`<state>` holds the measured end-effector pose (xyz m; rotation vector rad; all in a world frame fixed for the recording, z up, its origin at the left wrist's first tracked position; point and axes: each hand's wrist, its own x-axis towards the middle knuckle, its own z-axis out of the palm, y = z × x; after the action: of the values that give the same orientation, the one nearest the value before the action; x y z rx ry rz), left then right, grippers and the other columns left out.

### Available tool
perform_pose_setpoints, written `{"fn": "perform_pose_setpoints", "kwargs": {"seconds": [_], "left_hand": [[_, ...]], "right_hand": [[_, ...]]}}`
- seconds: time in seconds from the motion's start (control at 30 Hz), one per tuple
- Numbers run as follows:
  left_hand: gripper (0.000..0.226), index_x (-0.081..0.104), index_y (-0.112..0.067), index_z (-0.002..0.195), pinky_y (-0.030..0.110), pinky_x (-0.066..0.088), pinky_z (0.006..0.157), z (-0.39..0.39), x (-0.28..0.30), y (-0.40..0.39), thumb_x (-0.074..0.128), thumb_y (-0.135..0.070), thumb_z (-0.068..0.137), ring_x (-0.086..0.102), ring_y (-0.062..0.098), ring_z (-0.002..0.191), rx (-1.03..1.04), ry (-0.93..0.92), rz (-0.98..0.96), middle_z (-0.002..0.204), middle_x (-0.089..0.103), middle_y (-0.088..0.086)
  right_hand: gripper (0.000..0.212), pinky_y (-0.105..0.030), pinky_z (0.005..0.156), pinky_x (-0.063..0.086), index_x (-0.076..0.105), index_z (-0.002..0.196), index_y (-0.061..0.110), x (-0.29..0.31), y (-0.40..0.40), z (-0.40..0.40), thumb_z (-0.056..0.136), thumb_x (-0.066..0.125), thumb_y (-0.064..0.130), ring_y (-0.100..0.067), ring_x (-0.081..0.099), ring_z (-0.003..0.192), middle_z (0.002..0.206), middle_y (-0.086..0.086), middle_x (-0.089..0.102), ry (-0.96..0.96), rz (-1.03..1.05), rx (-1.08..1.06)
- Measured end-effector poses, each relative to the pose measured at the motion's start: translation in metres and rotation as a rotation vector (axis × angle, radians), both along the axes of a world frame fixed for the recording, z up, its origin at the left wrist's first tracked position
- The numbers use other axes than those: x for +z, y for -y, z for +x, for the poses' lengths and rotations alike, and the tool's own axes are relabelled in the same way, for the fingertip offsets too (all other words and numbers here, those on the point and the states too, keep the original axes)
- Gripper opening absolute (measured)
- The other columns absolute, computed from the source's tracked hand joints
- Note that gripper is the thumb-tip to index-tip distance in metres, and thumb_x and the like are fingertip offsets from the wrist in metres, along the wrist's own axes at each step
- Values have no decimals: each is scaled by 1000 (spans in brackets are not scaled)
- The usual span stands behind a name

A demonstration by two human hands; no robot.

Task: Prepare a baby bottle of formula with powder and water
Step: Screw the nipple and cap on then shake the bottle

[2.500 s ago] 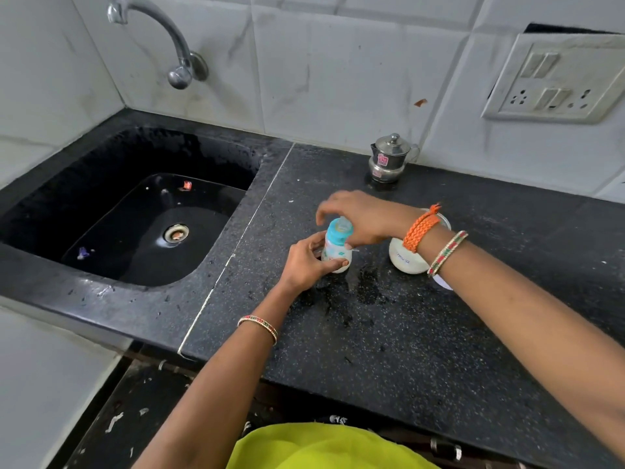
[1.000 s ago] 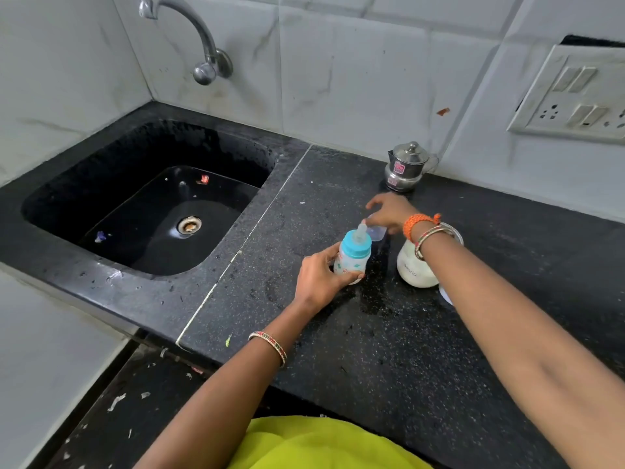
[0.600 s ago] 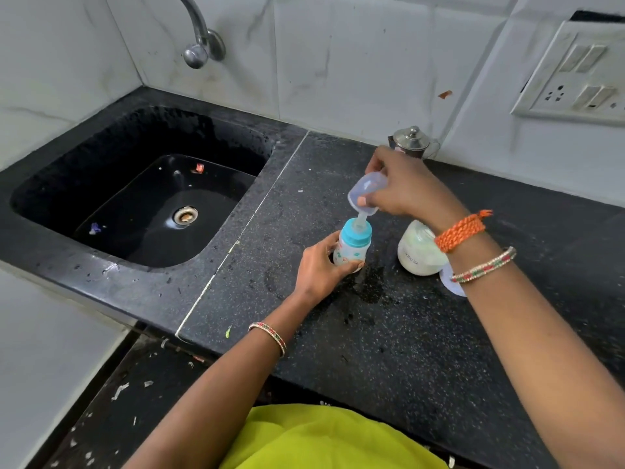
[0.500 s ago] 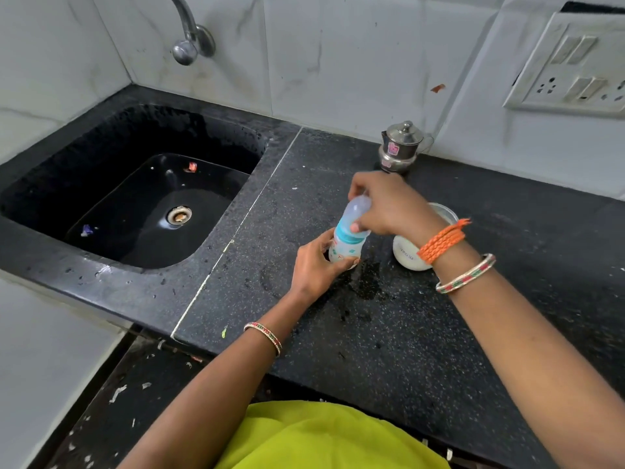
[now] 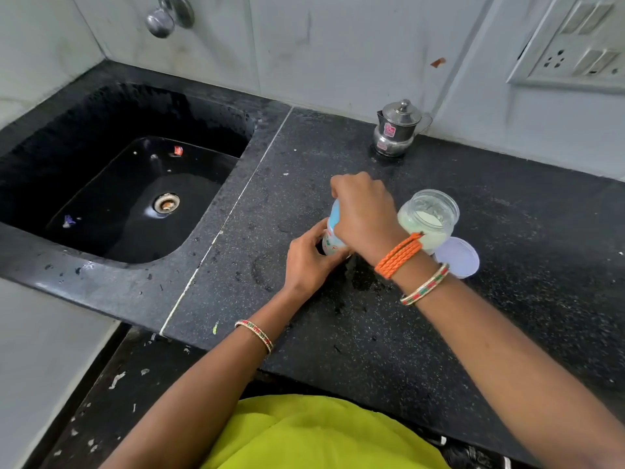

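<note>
Both hands are meeting at the middle of the frame over the baby bottle point(image 5: 330, 239). Left hand point(image 5: 309, 262) is curling its fingers and thumb round the lower body of the bottle, gripping it where it is standing on the black speckled desk point(image 5: 372, 333). Right hand point(image 5: 363, 214) is coming down from above with its fingers wrapped over the top of the bottle, gripping the clear cap point(image 5: 334, 211), of which only a pale bluish edge is showing at the left of the knuckles. Little of the bottle is showing between the two hands: a small white body with faint coloured print, upright as far as can be told.

Just right of the right wrist, an open clear jar point(image 5: 429, 218) is sitting on the desk, partly filled with whitish powder. Its pale round lid point(image 5: 457, 257) is lying flat just beside the jar, toward the lower right of it. A small steel pot point(image 5: 397, 130) with a knobbed lid is standing against the tiled wall, above the hands. A black sink point(image 5: 135, 184) is filling the left of the frame, with a tap point(image 5: 167, 15) at the upper left edge.
</note>
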<state>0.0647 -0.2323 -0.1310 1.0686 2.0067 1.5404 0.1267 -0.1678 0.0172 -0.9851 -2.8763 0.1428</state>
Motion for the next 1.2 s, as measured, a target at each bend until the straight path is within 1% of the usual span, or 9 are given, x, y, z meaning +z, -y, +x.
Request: {"fn": "perform_pose_setpoints", "kwargs": {"seconds": [0.1, 0.2, 0.4, 0.6, 0.77, 0.87, 1.03, 1.1, 1.2], "left_hand": [[50, 64, -18, 117, 12, 45, 71, 0, 2, -1, 73, -33, 70, 61, -9, 83, 3, -12, -9, 100, 72, -7], [54, 60, -26, 123, 23, 52, 82, 1, 1, 0, 72, -36, 71, 64, -1, 96, -9, -11, -13, 105, 70, -15], [45, 56, -36, 120, 24, 48, 72, 6, 7, 8, 67, -19, 80, 63, 2, 84, -2, -134, -75, 93, 67, -19], [45, 55, -38, 122, 18, 42, 76, 8, 16, 6, 63, -18, 83, 62, 1, 95, -49, -298, -118, 107, 69, -18], [47, 56, -35, 124, 22, 45, 78, 12, 15, 3, 61, -13, 82, 64, 7, 94, 33, -300, -92, 106, 70, -12], [49, 56, -33, 126, 22, 44, 75, 4, 19, 0, 61, -13, 81, 64, 10, 90, 53, -291, -104, 103, 72, -9], [43, 60, -29, 123, 30, 54, 83, -40, 41, -12, 64, -43, 82, 63, -2, 95, -211, -239, -77, 106, 70, -10], [50, 63, -25, 118, 18, 51, 79, -54, 60, -20, 53, -58, 81, 61, -4, 94, -151, -138, 53, 108, 69, -9], [44, 64, -30, 109, 24, 50, 81, -75, 84, -34, 49, -58, 78, 65, 14, 95, -18, -56, 197, 107, 70, -3]], "right_hand": [[29, -33, 67, 44, 53, 106, 9, -7, 6, 0, 81, 68, 8, -32, 62, 101, 108, -12, 61, 3, 95, 15], [40, -34, 71, 43, 53, 115, 16, -20, -5, 12, 78, 69, 14, -31, 60, 101, 113, -7, 60, -82, 12, 15], [56, -35, 65, 55, 38, 126, 26, -91, 10, 41, 78, 66, 23, -22, 57, 99, 122, -5, 44, -578, -88, -7], [74, -17, 93, 36, 26, 134, 22, -120, 3, 50, 77, 73, 28, -18, 43, 120, 131, -18, 46, -870, -144, -124], [97, -15, 102, 27, 13, 142, 24, -126, -4, 41, 72, 80, 23, -26, 39, 134, 145, -15, 35, -848, -267, -157], [98, -28, 105, 35, 10, 146, 26, -119, -8, 28, 75, 77, 25, -24, 41, 132, 147, -11, 35, -813, -325, -148], [94, -41, 95, 49, 19, 144, 32, -64, -46, 19, 72, 78, 25, -23, 56, 114, 135, -4, 50, -695, -326, -41], [92, -37, 89, 52, 26, 142, 26, -22, -64, 19, 69, 82, 21, -12, 61, 97, 117, 9, 58, -961, -325, -107], [85, -41, 71, 58, 26, 138, 25, 52, -85, 27, 73, 81, 15, 1, 64, 76, 103, 16, 55, -1723, -386, -259]]}}
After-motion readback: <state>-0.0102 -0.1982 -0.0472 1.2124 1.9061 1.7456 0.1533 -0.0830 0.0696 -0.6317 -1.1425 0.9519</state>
